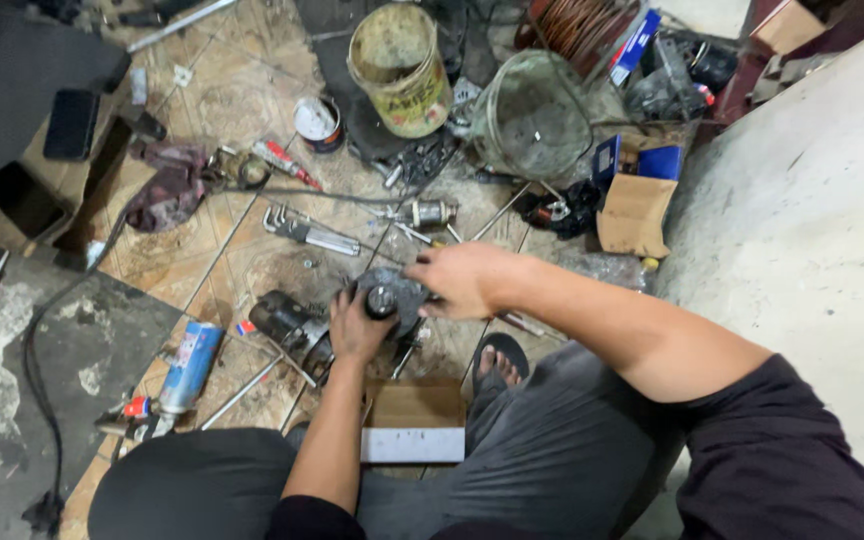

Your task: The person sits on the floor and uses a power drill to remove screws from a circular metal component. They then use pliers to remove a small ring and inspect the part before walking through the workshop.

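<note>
Resting on the tiled floor just ahead of the person's crossed legs, a dark round metal motor housing sits between both hands. The left hand is wrapped around its near side, fingers closed on the casing. The right hand lies over its far right side, fingers curled down onto it. A second grimy motor part lies just left, touching the left hand's side. Near the knees sits a small open cardboard box. A blue gas canister lies further left. Beyond, toward the floor's far edge, stand a set of hex keys, a dirty yellow bucket and a clear plastic tub.
</note>
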